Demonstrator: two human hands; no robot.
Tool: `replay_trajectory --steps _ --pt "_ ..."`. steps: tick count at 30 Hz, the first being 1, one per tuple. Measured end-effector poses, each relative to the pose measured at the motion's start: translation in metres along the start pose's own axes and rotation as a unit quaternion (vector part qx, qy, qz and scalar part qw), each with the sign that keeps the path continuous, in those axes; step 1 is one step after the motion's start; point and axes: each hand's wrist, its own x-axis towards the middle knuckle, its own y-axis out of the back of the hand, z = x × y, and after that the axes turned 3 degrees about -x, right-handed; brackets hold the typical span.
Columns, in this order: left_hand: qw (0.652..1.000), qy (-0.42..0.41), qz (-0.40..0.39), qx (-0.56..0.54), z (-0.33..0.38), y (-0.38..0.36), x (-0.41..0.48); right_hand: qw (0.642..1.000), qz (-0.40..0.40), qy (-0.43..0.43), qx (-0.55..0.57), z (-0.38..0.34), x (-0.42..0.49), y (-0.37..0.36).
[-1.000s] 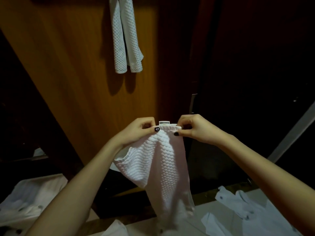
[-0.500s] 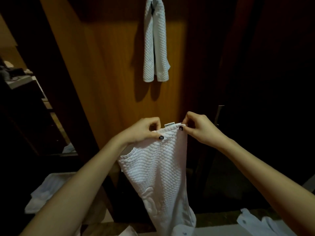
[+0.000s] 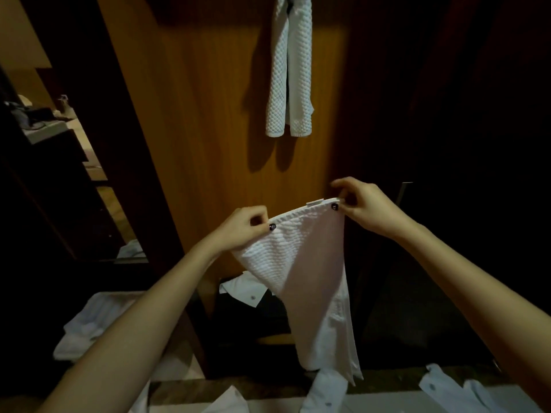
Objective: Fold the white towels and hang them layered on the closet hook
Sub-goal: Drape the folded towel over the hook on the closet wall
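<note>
A white textured towel (image 3: 310,263) hangs in the air in front of me, stretched by its top edge. My left hand (image 3: 244,228) pinches the left corner and my right hand (image 3: 363,207) pinches the right corner, which is higher and has a small label beside it. Its lower end droops to the surface below. Another folded white towel (image 3: 290,70) hangs high on the wooden closet door (image 3: 208,129). The hook itself is out of sight above the frame.
More white cloths lie below: one at the left (image 3: 89,326), one at the bottom right (image 3: 453,389), another inside the dark gap (image 3: 244,290). Dark shelves (image 3: 53,135) stand to the left. The right side is dark closet.
My hands have spread apart, stretching the towel's top edge wider; the right hand is now higher than the left. My view has shifted, so the hanging towel sits further right.
</note>
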Motion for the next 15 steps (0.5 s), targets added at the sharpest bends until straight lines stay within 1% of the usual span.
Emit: replay_trajectory --steps 2,4,5,8,9,12,15 --pt "1.000 -0.019 -0.011 -0.013 0.004 0.005 0.008 0.999 0.004 -0.010 -0.031 0.003 0.001 0.002" --pt "0.999 -0.006 -0.028 -0.037 0.012 0.005 0.018 0.999 0.006 -0.016 -0.030 0.004 -0.001 0.002" --pt "0.999 -0.003 -0.039 -0.028 0.018 0.002 0.023 1.000 0.008 -0.018 -0.024 0.004 -0.002 0.002" --pt "0.993 -0.037 -0.056 0.098 0.032 -0.014 0.038 1.000 0.021 -0.018 -0.012 0.000 -0.002 0.004" --pt "0.991 -0.037 -0.054 0.116 0.035 -0.018 0.042 1.000 0.022 -0.018 -0.011 0.000 -0.002 0.005" --pt "0.991 -0.024 -0.050 0.125 0.037 -0.021 0.047 1.000 0.013 -0.022 -0.013 0.003 -0.006 0.008" --pt "0.984 -0.016 -0.040 0.173 0.041 -0.023 0.047 1.000 0.002 -0.027 -0.014 0.004 -0.010 0.006"
